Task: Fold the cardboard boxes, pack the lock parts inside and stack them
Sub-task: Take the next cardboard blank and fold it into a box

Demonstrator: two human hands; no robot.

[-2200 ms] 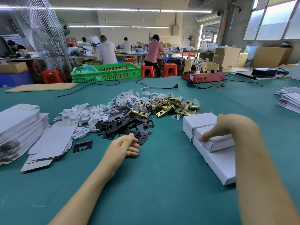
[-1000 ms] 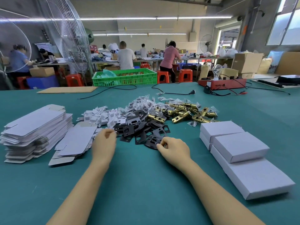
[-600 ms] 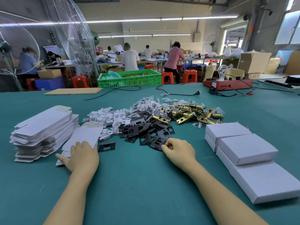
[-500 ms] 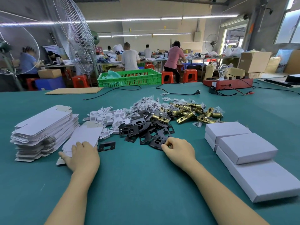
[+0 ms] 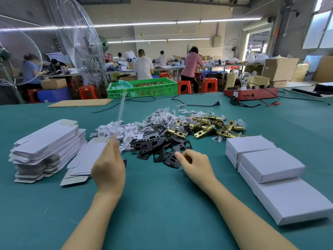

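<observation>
My left hand (image 5: 109, 166) is raised above the table and grips a flat white box blank (image 5: 120, 109), seen edge-on and blurred. Under it lie loose blanks (image 5: 84, 159), next to a tall stack of flat blanks (image 5: 46, 141). My right hand (image 5: 196, 165) rests at the near edge of the pile of black plates (image 5: 155, 143), thumb and curled fingers pinching one plate. Behind are white plastic pieces (image 5: 124, 130), bagged screws (image 5: 160, 116) and brass latches (image 5: 212, 127). Folded white boxes (image 5: 270, 165) are stacked at the right.
A green crate (image 5: 142, 87), a cardboard sheet (image 5: 79, 102), a black power cable (image 5: 198, 104) and a red device with a bulb (image 5: 250, 93) line the table's far edge. Standing fans (image 5: 86, 51) and several seated workers are beyond it.
My left hand went from lying flat on the loose blanks to lifting one blank up off them. My right hand stayed at the black plates.
</observation>
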